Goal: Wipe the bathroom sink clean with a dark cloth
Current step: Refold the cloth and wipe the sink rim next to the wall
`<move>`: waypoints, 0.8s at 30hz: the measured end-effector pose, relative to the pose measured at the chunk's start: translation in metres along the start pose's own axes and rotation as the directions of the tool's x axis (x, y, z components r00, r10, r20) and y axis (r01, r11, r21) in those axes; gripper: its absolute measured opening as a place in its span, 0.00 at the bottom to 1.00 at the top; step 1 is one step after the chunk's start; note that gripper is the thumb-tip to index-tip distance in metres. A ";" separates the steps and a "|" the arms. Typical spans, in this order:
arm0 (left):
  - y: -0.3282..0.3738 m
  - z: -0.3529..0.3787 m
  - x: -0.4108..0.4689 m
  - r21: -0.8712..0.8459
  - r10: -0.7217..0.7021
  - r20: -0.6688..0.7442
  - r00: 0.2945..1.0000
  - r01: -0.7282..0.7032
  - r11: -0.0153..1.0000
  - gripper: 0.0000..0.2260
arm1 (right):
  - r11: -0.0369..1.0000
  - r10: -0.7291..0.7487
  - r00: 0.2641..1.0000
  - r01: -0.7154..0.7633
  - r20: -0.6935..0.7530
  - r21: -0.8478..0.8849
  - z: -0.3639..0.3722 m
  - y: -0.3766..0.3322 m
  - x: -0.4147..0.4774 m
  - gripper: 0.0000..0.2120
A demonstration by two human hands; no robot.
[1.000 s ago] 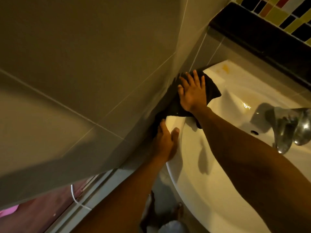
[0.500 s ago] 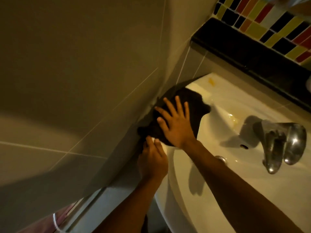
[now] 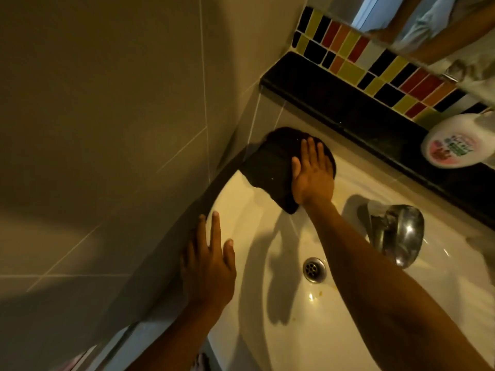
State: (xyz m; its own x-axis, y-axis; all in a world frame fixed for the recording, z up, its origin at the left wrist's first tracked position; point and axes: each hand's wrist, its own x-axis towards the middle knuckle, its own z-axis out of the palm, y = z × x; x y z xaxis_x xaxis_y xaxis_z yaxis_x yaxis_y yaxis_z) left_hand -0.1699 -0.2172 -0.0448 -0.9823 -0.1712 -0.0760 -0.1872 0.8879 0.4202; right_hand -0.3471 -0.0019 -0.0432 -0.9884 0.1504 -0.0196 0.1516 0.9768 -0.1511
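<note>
Right hand (image 3: 312, 178): flat, palm down, fingers extended and held close together, thumb alongside. It presses on the dark cloth (image 3: 270, 167) at the far left corner of the sink (image 3: 267, 330), fingertips pointing toward the back edge. The right forearm runs straight from the lower right of the view — across the basin — with the wrist in line with the hand.

Left hand (image 3: 207, 266): open, fingers spread and extended, palm resting on the left rim of the sink, nothing grasped. The left forearm enters from the bottom edge of the view and angles upward to the wrist.
</note>
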 end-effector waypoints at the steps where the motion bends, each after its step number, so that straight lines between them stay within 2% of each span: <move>1: 0.000 -0.001 -0.001 -0.014 -0.001 0.012 1.000 0.001 1.000 0.27 | 0.998 0.062 0.998 -0.062 -0.028 0.008 0.001 0.008 -0.013 0.27; 5: 0.002 -0.002 -0.003 -0.054 -0.016 0.017 1.000 0.016 0.998 0.27 | 0.947 0.315 0.949 -0.313 -0.020 0.077 -0.003 0.027 -0.043 0.28; 8: 0.003 -0.001 -0.002 -0.072 -0.021 0.013 1.000 0.022 0.997 0.27 | 0.927 0.375 0.925 -0.372 -0.054 0.052 0.001 0.009 -0.030 0.31; 10: 0.003 0.001 -0.002 -0.074 -0.024 0.007 1.000 0.025 0.997 0.27 | 0.964 0.265 0.963 -0.264 -0.054 0.023 0.003 -0.012 -0.012 0.30; 12: 0.000 0.002 -0.001 -0.064 -0.011 0.012 1.000 0.012 0.998 0.27 | 1.000 -0.018 1.000 0.018 -0.010 0.007 0.001 -0.035 0.008 0.27; 14: 0.000 0.003 -0.001 -0.062 0.003 0.009 1.000 -0.003 0.998 0.27 | 0.973 -0.228 0.973 0.227 0.045 0.034 -0.004 -0.045 0.027 0.25; 16: 0.000 0.002 -0.001 -0.070 0.013 0.009 1.000 -0.012 0.997 0.28 | 0.956 -0.292 0.955 0.289 0.054 0.059 -0.006 -0.038 0.033 0.24; 19: 0.001 0.000 -0.003 -0.096 0.011 0.015 1.000 -0.010 0.995 0.28 | 0.982 -0.180 0.983 0.179 0.019 0.062 0.001 -0.008 0.011 0.26; 21: 0.003 -0.002 -0.004 -0.103 0.013 0.012 1.000 -0.011 0.995 0.27 | 1.000 -0.022 0.999 0.022 -0.037 0.005 0.007 0.010 -0.016 0.27; 24: 0.003 -0.001 -0.004 -0.134 0.015 0.011 1.000 -0.013 0.991 0.26 | 0.974 0.227 0.973 -0.227 -0.047 0.004 0.017 0.034 -0.048 0.29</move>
State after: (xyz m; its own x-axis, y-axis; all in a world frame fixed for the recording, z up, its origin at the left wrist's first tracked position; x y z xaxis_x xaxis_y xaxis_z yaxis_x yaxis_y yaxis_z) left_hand -0.1665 -0.2146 -0.0425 -0.9850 -0.1532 -0.0795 -0.1718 0.8247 0.5388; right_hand -0.2941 0.0214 -0.0644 -0.9270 0.3749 -0.0071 0.3719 0.9167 -0.1464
